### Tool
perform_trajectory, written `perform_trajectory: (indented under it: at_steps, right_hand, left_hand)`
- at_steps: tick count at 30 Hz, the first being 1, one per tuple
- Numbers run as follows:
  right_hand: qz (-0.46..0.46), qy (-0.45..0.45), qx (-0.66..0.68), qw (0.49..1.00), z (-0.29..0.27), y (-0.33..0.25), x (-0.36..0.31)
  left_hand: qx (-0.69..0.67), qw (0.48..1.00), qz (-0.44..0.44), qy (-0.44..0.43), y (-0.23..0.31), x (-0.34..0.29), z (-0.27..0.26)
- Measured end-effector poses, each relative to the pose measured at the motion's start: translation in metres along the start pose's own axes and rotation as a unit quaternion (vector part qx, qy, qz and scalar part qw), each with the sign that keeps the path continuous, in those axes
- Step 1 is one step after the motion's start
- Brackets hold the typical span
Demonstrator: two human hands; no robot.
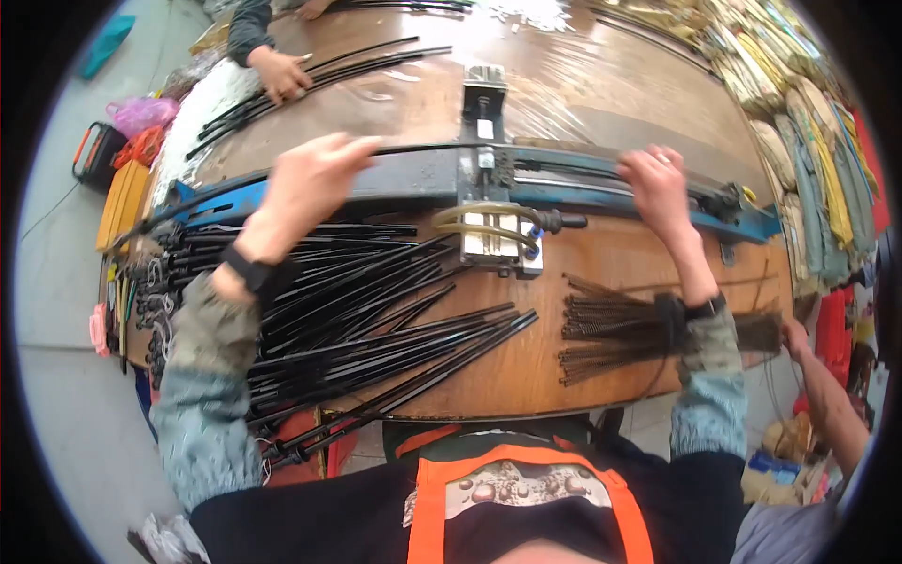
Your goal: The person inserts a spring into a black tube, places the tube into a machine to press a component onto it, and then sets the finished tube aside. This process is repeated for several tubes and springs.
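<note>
My left hand [318,180] is closed around a long thin black rod [423,147]. The rod lies along a blue metal bench fixture [399,177], its right end at the clamp unit [485,167] in the middle. Over the fixture's right half, my right hand [656,184] has its fingers curled together; what they pinch, if anything, is too blurred to make out. Below the left hand, many black rods [348,291] lie in a pile. Under my right forearm rests a bundle of long thin coil springs [601,324].
A metal block with yellowish hoses [493,235] juts toward me from the fixture. At the far left a co-worker's hand [280,75] touches more black rods. Another person's arm [827,385] reaches in at right. Stacked cloth bundles [808,179] line the right side.
</note>
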State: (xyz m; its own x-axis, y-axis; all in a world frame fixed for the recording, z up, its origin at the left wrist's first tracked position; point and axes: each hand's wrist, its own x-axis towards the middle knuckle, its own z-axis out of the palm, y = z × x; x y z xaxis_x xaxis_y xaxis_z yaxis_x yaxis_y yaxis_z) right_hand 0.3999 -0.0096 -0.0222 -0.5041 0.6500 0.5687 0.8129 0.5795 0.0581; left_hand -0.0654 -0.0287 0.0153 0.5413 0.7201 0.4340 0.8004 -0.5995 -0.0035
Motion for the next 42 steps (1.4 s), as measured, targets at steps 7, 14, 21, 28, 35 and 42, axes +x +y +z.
perform_trajectory:
  at_steps: [7, 14, 21, 28, 35, 42]
  right_hand:
    - [0.061, 0.014, 0.021, 0.998, -0.010, 0.009, -0.023]
    - [0.062, 0.031, 0.056, 0.996, 0.007, 0.004, -0.016]
    - [0.059, 0.014, 0.046, 0.997, 0.004, -0.004, -0.012]
    - [0.030, -0.010, 0.016, 0.999, 0.004, -0.019, -0.013]
    - [0.008, 0.083, 0.072, 0.994, -0.005, -0.085, -0.033]
    - [0.038, 0.060, 0.293, 0.954, 0.024, -0.091, -0.043]
  left_hand:
    - [-0.074, 0.997, 0.037, -0.003, 0.034, 0.048, 0.053]
    - [-0.101, 0.995, -0.003, -0.027, 0.025, 0.042, 0.048]
    - [-0.115, 0.992, -0.023, -0.054, 0.026, 0.041, 0.059]
    - [-0.121, 0.992, 0.018, -0.008, 0.022, 0.042, 0.068]
    - [-0.054, 0.997, -0.023, -0.047, 0.035, 0.052, 0.062]
    - [-0.053, 0.995, -0.049, -0.062, 0.032, 0.044, 0.068]
